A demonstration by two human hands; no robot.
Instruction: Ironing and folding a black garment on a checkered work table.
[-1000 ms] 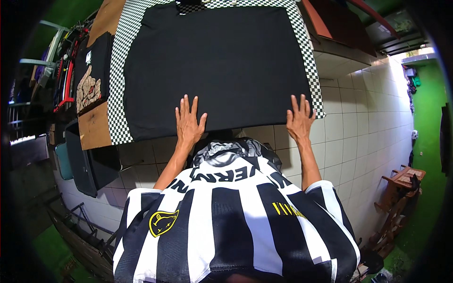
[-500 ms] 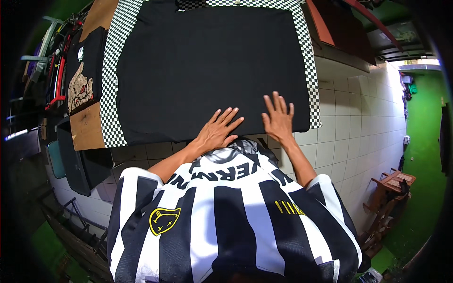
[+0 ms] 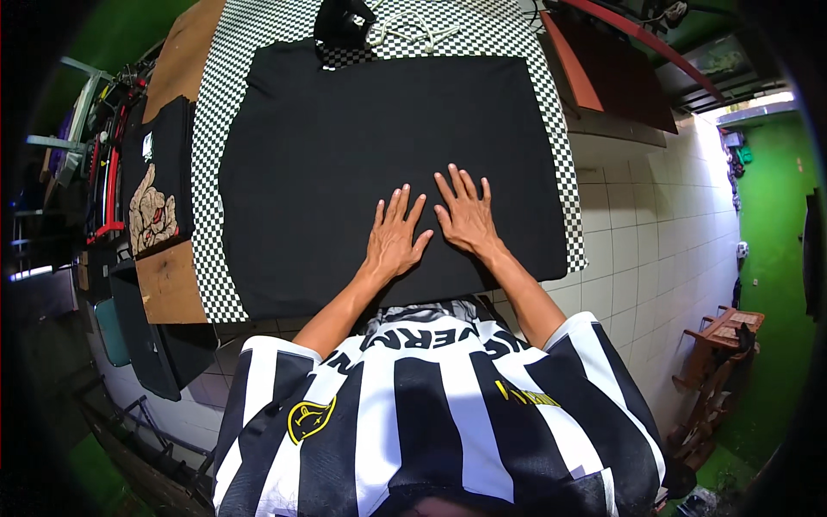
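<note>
Table (image 3: pixel 170 283): bare wood shows along its left side, beyond the cover.
Cover (image 3: pixel 226 297): black-and-white checks, visible left, right and on the far side of the cloth.
Cloth (image 3: pixel 345 121): black, spread flat directly beneath my hands and reaching farther away from them; its longer axis appears to run left to right.
Folded shirt (image 3: pixel 165 177): dark, with a printed hand, to the left of the cover.
Bundle (image 3: pixel 338 24): black, at the cloth's far edge, left of its middle.
White piece (image 3: pixel 429 45): thin, right of the bundle, just beyond the far edge; I cannot tell what it is.
Left hand (image 3: pixel 394 241): palm down on the cloth, well apart from its left edge.
Right hand (image 3: pixel 468 221): palm down beside the left, set slightly farther out and nearer its own side edge.
Fingers (image 3: pixel 457 182): outstretched, somewhat spread, pointing far; they grip nothing and appear to rest on the fabric, though I cannot tell how firmly.
</note>
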